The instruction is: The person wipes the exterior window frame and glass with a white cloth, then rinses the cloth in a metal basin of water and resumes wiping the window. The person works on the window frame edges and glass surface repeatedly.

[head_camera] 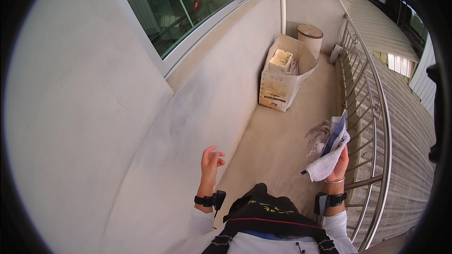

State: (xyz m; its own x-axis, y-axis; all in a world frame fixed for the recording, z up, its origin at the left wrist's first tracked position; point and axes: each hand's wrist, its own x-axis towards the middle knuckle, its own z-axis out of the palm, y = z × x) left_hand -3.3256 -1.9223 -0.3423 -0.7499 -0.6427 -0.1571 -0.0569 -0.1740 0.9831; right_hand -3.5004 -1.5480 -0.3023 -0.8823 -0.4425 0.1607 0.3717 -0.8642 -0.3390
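Note:
Bunched in my right hand (339, 167) is a whitish terry cloth (326, 164) with a dark blue stripe. Its frayed, greyish end hangs over to the left, and the cloth covers most of my fingers. That hand is close to the metal railing. My left hand (210, 164) is raised in front of the plastered wall (190, 120), with nothing in it and its fingers loosely curled and apart. Black devices are strapped to both wrists, and a bracelet circles the right one. Below me is my black apron (272, 215), which bears yellow writing.
A stained cardboard box (273, 90) stands against the wall with pale foam packaging (281, 59) inside. Behind it is a lidded drum (310, 38) near a vertical pipe (282, 3). A stainless-steel railing (383, 113) borders the right side, above a corrugated roof (406, 120). A window (190, 0) is upper left.

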